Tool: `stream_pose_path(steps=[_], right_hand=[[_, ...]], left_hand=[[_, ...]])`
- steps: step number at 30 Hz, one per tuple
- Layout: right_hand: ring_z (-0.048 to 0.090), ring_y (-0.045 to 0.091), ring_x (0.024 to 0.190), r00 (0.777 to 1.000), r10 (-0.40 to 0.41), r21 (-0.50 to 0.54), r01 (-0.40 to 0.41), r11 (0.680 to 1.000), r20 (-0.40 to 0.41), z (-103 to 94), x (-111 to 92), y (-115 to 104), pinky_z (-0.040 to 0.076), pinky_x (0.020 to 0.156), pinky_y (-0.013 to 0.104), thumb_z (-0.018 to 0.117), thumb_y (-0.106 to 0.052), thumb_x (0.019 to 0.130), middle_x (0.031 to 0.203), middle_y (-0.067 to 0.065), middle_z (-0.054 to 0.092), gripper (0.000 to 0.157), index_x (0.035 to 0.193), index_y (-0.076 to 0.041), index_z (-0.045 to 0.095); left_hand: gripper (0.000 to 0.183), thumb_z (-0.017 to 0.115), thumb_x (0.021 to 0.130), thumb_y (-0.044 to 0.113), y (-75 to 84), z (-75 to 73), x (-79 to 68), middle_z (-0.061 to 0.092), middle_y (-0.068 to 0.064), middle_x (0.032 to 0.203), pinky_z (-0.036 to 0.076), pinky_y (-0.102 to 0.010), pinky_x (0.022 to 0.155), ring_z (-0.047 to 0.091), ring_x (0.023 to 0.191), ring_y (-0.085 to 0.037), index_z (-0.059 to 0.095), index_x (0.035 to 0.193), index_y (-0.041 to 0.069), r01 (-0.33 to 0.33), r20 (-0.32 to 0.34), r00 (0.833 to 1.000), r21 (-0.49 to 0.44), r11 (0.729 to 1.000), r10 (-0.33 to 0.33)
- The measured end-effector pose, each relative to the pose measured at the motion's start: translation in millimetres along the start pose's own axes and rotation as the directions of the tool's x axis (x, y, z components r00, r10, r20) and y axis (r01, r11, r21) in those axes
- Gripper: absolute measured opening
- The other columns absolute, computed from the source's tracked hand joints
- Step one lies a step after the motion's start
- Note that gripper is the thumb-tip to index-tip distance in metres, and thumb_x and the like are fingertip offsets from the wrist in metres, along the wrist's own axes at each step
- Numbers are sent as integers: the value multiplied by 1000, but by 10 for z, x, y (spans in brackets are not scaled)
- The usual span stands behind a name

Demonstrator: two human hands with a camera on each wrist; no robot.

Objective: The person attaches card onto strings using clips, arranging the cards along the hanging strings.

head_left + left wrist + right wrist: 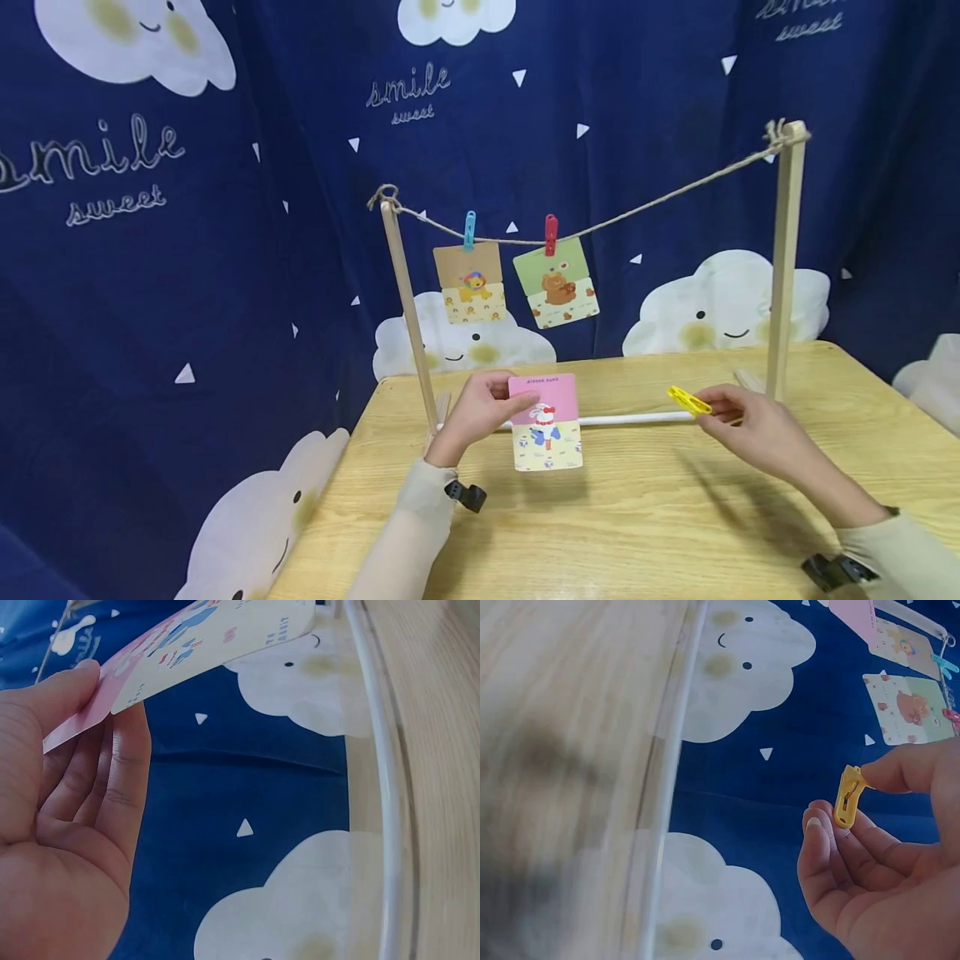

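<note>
My left hand (480,410) pinches a pink and yellow card (546,433) by its left edge, thumb on the printed face and fingers behind, as the left wrist view also shows. On the right, my right hand (757,429) holds a yellow clothespin (688,401) between thumb and fingertips. A sagging twine (660,198) runs above both hands. From it hang a brown and yellow lion card (472,285) under a blue clothespin (469,231) and a green and white bear card (557,287) under a red clothespin (551,235).
Two wooden posts, a left one (408,312) and a taller-looking right one (785,267), carry the twine. A white rod (637,418) spans between them low over the wooden table (637,533). Behind hangs a dark blue curtain (300,125) with clouds.
</note>
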State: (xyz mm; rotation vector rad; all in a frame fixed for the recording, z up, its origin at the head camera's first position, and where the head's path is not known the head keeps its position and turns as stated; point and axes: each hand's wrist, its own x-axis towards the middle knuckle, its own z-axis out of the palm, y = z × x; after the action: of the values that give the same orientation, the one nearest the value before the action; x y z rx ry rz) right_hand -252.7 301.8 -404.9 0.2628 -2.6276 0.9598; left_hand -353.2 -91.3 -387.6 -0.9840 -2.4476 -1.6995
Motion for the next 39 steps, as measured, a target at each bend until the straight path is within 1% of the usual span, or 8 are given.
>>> stream_pose_path(steps=[9,15,19,23,28,31,35,39], right_hand=[[69,22,88,999,-15,-19,15,1000,-28,-254,42,-175,53,63,25,72,-26,98,103,11,73,36,126,-3,67],[65,4,80,996,-54,-55,49,997,-78,-480,106,-248,53,62,23,73,-23,97,101,11,75,33,124,-5,69],[61,-2,79,994,-57,-69,51,996,-97,-635,161,-284,52,62,21,72,-22,97,102,12,75,32,123,-5,69],[62,-1,77,990,-66,-102,54,993,-126,-769,203,-328,50,63,19,73,-23,96,101,12,75,30,121,-7,70],[68,13,78,987,-61,-142,40,989,-150,-901,250,-412,49,61,22,73,-25,96,101,13,76,29,121,-10,71],[69,18,80,988,-47,-142,26,990,-149,-975,280,-466,48,60,24,72,-27,97,102,13,75,30,122,-11,71],[68,16,77,984,-48,-148,22,989,-173,-1067,329,-534,48,57,25,71,-28,96,103,15,75,30,122,-12,71],[64,4,71,977,-60,-148,30,988,-206,-1173,379,-599,48,55,26,71,-27,97,103,16,74,29,122,-12,71]], left_hand=[[18,81,92,30,152,113,96,77,-1,89,53,-26,64,69,75,-15,79,100,15,-21,-21,1000,2,1000,21],[13,82,91,26,255,207,178,76,-1,84,48,-24,61,65,71,-13,78,94,14,-58,-63,996,-7,998,57],[11,82,92,25,301,258,222,77,0,85,49,-24,60,68,73,-24,79,95,14,-81,-73,994,-11,997,80],[12,82,91,26,324,300,256,76,0,86,49,-24,61,69,76,-27,79,96,16,-87,-77,993,-10,996,86],[15,82,91,29,343,342,296,77,1,89,50,-24,63,68,75,-17,80,99,17,-105,-91,990,-17,994,103],[15,82,91,29,353,369,316,78,2,90,50,-24,63,68,74,-15,81,101,17,-124,-109,987,-21,992,121],[13,82,91,27,380,400,335,77,3,87,49,-23,62,65,71,-14,81,99,17,-142,-129,982,-16,990,139],[13,82,91,28,419,425,368,78,4,87,49,-24,62,66,71,-15,81,99,17,-157,-142,978,-17,987,153]])
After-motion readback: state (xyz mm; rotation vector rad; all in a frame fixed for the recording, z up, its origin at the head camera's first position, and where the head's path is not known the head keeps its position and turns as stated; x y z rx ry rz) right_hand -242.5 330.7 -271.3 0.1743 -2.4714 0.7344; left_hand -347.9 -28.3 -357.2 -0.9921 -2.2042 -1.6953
